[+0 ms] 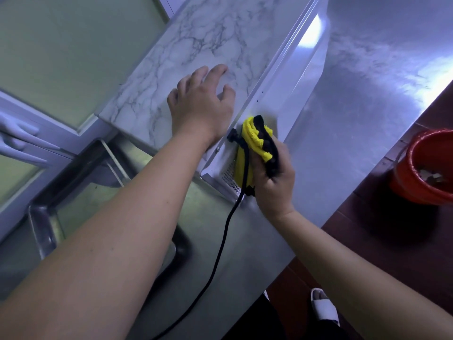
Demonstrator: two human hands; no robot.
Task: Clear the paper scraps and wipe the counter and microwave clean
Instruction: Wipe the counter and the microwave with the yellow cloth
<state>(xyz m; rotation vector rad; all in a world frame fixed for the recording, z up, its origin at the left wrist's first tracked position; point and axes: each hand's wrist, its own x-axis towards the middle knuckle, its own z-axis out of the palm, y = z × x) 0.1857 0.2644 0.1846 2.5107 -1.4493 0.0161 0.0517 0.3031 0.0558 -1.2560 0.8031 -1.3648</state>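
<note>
Your left hand (201, 104) lies spread flat on the marbled top of the microwave (208, 38), probably to brace it while you rub. Your right hand (274, 187) grips the folded yellow cloth (256, 139) against the white vented end, just beside where the black cord (220, 241) leaves. The microwave sits on the steel surface (355, 123), its long axis running away from you toward the upper right.

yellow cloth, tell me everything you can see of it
The cloth is yellow with black bands, in a fuzzy, ribbed fabric that looks like microfibre. It is bunched into folds, and the right hand grips it with fingers curled round its lower part. It is pressed against the white rear panel of the microwave, beside where the black power cord leaves the casing. Whether it is damp cannot be told.
</note>
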